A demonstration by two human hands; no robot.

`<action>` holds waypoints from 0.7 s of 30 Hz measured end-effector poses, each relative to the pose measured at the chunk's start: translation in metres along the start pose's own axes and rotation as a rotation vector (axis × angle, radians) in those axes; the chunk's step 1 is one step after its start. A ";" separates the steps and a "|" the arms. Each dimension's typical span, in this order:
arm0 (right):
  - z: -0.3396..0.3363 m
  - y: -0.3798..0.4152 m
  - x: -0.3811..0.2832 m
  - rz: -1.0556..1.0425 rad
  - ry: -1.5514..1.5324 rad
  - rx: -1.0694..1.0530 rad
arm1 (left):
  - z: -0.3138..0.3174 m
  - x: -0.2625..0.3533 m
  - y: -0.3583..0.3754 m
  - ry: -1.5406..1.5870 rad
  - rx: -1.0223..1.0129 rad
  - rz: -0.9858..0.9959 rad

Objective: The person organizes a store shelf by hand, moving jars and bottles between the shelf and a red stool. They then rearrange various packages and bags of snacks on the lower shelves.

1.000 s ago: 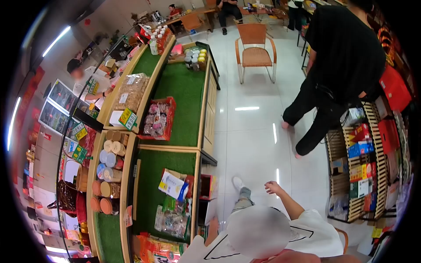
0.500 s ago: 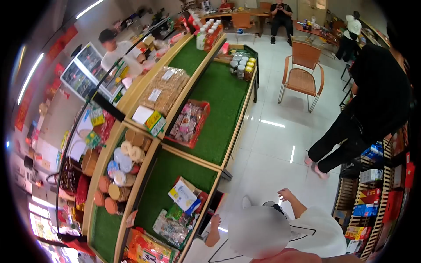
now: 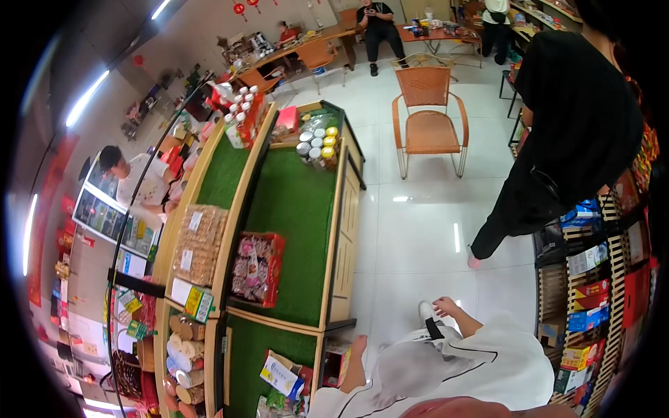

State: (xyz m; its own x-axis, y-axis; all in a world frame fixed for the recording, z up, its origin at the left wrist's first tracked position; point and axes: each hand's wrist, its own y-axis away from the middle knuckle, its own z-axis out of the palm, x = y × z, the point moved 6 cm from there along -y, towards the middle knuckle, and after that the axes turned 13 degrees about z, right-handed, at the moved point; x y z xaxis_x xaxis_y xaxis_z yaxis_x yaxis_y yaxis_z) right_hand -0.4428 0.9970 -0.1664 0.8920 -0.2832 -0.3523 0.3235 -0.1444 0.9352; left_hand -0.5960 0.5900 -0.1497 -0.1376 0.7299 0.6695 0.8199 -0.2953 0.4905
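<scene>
My left hand (image 3: 358,346) hangs low beside the wooden display stand, close to its lower shelf; its fingers do not show clearly. My right hand (image 3: 444,307) is held out in front of my white shirt (image 3: 488,362), above the floor. Its fingers are loosely bent and apart, with nothing seen in them. Nearest the left hand, on the green-lined shelf (image 3: 261,334), lie a white and blue packet (image 3: 281,375) and other bagged goods. Farther along the stand are a red box of wrapped snacks (image 3: 256,269) and several jars (image 3: 318,146).
A wicker armchair (image 3: 428,129) stands ahead on the pale tiled floor (image 3: 404,230). A person in black (image 3: 571,125) stands at right by slatted racks (image 3: 564,306) of boxed goods. Another person (image 3: 139,181) is behind the stand at left; one sits at the back (image 3: 380,31).
My view has moved forward and turned, so the stand and chair sit farther left. The person in black has shifted their stance. Both my hands still hang by my body.
</scene>
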 end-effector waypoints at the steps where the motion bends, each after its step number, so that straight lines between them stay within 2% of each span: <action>1: -0.021 -0.005 0.003 0.022 -0.085 0.025 | 0.009 0.011 -0.010 -0.017 -0.028 -0.016; 5: -0.087 -0.012 0.007 0.092 -0.310 0.115 | 0.016 0.069 -0.047 0.052 0.118 0.133; 6: -0.097 -0.015 0.008 0.106 -0.344 0.144 | 0.018 0.079 -0.057 0.046 0.088 0.103; 8: -0.108 -0.022 0.000 0.122 -0.435 0.162 | 0.018 0.104 -0.072 0.032 0.090 0.091; 11: -0.105 -0.043 -0.023 0.124 -0.403 0.094 | 0.009 0.116 -0.100 0.024 0.127 0.120; 15: -0.077 -0.053 -0.089 0.101 -0.271 0.127 | -0.013 0.105 -0.134 0.042 0.184 0.048; 18: -0.049 -0.061 -0.148 0.026 -0.018 0.085 | -0.037 0.090 -0.155 0.104 0.284 0.055; 21: -0.024 -0.063 -0.204 0.014 0.277 0.097 | -0.056 0.065 -0.173 0.122 0.242 -0.104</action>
State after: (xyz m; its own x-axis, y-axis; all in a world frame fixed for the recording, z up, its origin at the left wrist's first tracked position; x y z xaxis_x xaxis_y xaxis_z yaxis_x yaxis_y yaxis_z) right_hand -0.6379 1.0866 -0.1524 0.9526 -0.0178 -0.3036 0.2910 -0.2365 0.9270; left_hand -0.7778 0.6537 -0.1599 -0.2819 0.6646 0.6920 0.9046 -0.0562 0.4225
